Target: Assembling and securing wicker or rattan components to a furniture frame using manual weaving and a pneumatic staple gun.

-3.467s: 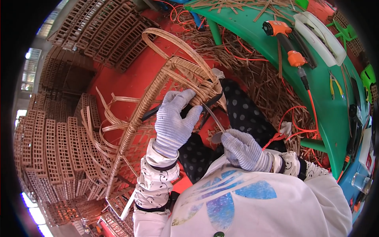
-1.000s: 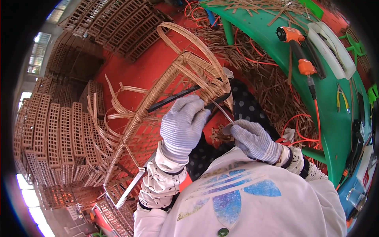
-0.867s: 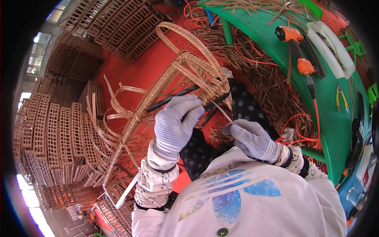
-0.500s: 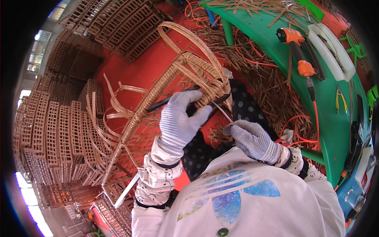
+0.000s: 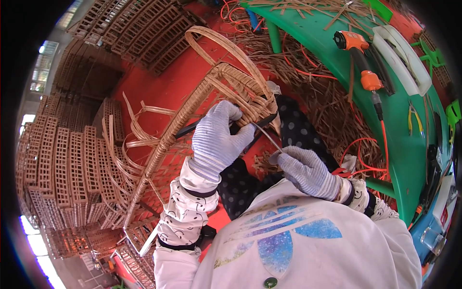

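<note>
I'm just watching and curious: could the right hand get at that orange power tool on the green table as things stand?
Probably yes, once freed. The right hand holds a thin metal rod at the rattan frame. The orange power tool lies uncovered on the green table, nothing between.

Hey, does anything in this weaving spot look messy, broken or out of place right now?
Yes: loose cane offcuts litter the red floor beside the green table, tangled with an orange hose. On the wicker frame both gloved hands work, unwoven strips splay loose.

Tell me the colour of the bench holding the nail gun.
Green: the bench under the orange nail gun is green, as the head view shows.
</note>
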A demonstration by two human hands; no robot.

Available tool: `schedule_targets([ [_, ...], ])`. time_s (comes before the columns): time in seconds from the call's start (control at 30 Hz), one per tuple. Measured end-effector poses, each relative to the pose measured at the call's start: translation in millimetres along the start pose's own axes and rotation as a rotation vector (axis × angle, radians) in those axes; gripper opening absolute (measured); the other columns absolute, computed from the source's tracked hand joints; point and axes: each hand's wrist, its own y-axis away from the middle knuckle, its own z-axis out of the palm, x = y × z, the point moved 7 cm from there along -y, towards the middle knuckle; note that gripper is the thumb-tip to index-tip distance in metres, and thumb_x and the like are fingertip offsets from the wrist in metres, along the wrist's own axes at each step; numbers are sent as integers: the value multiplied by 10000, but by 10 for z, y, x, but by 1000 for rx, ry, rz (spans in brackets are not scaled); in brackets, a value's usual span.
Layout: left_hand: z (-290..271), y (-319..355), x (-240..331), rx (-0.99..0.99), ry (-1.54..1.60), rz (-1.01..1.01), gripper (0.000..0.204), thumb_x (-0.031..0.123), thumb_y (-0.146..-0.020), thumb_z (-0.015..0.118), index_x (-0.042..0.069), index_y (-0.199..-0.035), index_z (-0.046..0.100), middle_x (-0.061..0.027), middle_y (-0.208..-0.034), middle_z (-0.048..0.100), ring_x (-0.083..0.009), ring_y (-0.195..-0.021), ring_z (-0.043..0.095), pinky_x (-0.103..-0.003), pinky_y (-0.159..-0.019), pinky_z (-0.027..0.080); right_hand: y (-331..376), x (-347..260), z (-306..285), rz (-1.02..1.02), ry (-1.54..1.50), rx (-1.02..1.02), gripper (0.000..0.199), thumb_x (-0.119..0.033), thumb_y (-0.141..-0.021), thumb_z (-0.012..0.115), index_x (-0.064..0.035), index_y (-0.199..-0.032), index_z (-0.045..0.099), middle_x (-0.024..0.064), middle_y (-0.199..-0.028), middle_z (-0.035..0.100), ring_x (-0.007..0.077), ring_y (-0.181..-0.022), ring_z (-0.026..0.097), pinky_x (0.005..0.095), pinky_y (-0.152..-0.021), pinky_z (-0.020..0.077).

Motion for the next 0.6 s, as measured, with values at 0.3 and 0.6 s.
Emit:
schedule_targets([
  [0.3,37,68,75,92,-198,-29,247,76,-674,666,9,-843,499,-119,-734,534,-247,-628,555,-329,-593,469,5,-18,11,14,20,13,253,-233,-902,513,2,-954,591,7,-710,544,61,-635,471,229,-575,415],
  [0.6,194,186,332,109,-840,100,236,158,-715,604,47,-912,539,-102,-865,523,-266,-743,569,-364,-570,495,-19,-2,-22,-43,90,10,248,-221,-907,510,10,-963,579,12,-692,525,65,-637,448,239,-560,393],
])
